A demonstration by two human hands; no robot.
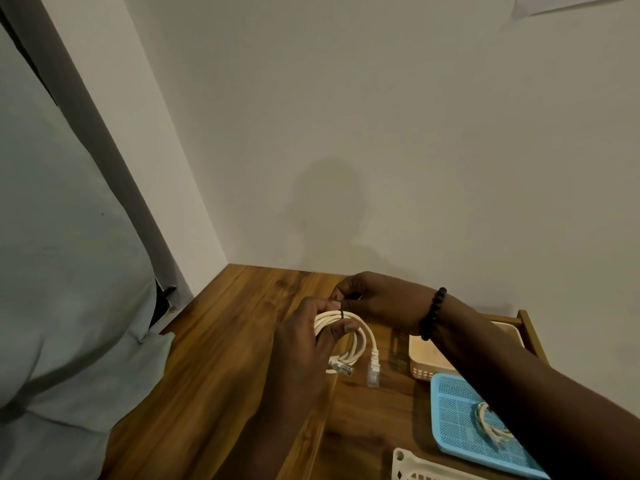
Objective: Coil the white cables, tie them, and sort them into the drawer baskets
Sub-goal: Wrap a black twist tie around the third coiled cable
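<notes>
The left hand [304, 337] grips the coiled white cable [349, 336] left of the blue basket [450, 403]; the right hand [377, 299] pinches the black tie [342, 314]. Cinching snugly should prevent the loops springing apart.

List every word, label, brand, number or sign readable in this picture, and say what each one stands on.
None can be read.
The coiled white cable and its clear plugs show no legible print.
The blue basket, the beige basket and the white basket show no labels.
The paper on the wall looks blank.
</notes>
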